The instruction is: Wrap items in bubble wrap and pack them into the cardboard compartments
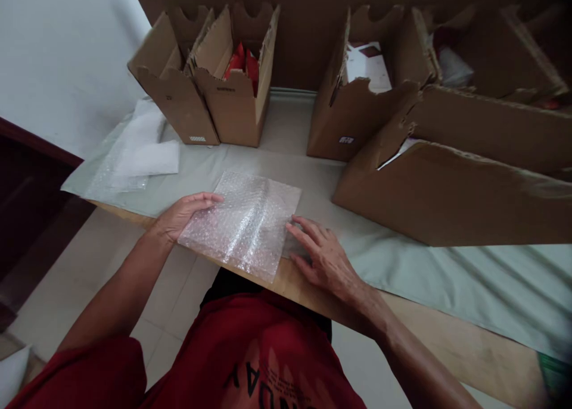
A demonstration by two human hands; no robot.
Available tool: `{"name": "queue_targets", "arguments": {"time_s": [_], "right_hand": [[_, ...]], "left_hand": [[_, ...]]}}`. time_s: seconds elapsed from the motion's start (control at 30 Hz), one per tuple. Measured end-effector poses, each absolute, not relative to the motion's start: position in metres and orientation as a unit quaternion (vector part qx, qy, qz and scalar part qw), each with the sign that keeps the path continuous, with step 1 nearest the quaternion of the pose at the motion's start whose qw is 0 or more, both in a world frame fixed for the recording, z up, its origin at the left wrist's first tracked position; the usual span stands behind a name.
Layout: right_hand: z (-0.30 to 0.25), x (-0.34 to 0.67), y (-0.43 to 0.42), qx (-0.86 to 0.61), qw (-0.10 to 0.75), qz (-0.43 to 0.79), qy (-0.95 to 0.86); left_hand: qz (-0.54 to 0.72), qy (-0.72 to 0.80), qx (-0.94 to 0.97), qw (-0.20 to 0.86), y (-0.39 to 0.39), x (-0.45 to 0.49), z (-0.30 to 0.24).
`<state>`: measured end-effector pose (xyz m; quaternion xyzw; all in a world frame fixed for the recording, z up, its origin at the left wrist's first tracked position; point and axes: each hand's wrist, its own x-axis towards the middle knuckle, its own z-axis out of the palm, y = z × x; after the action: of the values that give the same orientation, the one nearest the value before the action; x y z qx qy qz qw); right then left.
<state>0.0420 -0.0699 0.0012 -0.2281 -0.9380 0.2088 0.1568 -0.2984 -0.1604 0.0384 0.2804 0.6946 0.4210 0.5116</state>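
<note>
A clear bubble wrap sheet [250,224], roughly square and maybe a bag, lies at the front edge of the table, its near corner sticking out past the edge. My left hand [185,212] grips its left side, with thumb and finger on top and the other fingers hidden beneath the plastic. At the right side, my right hand [322,254] rests with fingers spread, the fingertips at the sheet's edge. A band of light reflects down the middle of the sheet.
More bubble wrap pieces [123,165] and a white foam pouch [152,159] lie at the left. Behind stand several open cardboard boxes: one with red packets [243,63], another with white cards [369,66]. A large box [456,189] occupies the right. Pale green cloth [402,260] covers the table.
</note>
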Motion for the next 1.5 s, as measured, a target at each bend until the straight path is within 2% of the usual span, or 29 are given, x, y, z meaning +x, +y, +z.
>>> {"name": "queue_targets", "arguments": {"time_s": [0.2,0.4,0.63,0.83,0.97,1.2,1.33,1.5], "right_hand": [[0.003,0.029,-0.084,-0.21,0.141,0.212,-0.944],[0.002,0.013,-0.088,-0.229,0.143,0.173,-0.947],[-0.001,0.005,-0.083,-0.157,0.174,0.154,-0.96],[0.0,0.004,-0.082,-0.172,0.239,0.219,-0.93],[0.005,0.006,-0.081,-0.219,0.287,0.306,-0.881],[0.011,0.017,-0.073,-0.375,0.285,0.485,-0.737],[0.009,0.019,-0.07,-0.377,0.301,0.533,-0.695],[0.007,0.02,-0.07,-0.381,0.296,0.551,-0.681]], "left_hand": [[0.503,0.657,0.175,0.533,-0.164,-0.288,0.044],[0.523,0.642,0.163,0.536,-0.168,-0.277,0.044],[0.534,0.617,0.144,0.56,-0.178,-0.281,0.037],[0.572,0.525,0.111,0.62,-0.191,-0.293,0.033],[0.577,0.518,0.103,0.624,-0.199,-0.298,0.03],[0.535,0.514,0.22,0.633,-0.212,-0.297,0.03],[0.448,0.614,0.339,0.554,-0.213,-0.288,0.031],[0.412,0.683,0.515,0.315,-0.205,-0.277,0.025]]}}
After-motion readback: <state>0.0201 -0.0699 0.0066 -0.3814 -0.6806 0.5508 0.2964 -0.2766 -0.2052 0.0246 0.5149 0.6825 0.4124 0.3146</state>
